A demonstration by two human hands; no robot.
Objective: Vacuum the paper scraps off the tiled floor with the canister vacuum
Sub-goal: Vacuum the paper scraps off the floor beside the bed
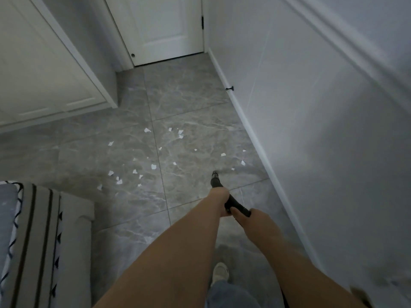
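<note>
- A narrow passage with a grey marbled tiled floor point(189, 96) was seen, closed off at the top centre of the frame by a white door point(164, 27).
- White cabinet fronts point(44, 74) were shown at the upper left, and a pale wall point(322, 107) with a white skirting board along the right.
- White paper scraps point(153, 166) were scattered over the tiles in the middle of the frame.
- A black vacuum wand point(215, 180) was pointed toward the scraps, its tip just below and right of them.
- The left hand point(221, 197) was wrapped round the wand, and the right hand point(251, 220) was clamped on it lower down.
- A striped fabric point(33, 230) was visible at the lower left, and a pale shoe point(220, 271) at the bottom centre.
</note>
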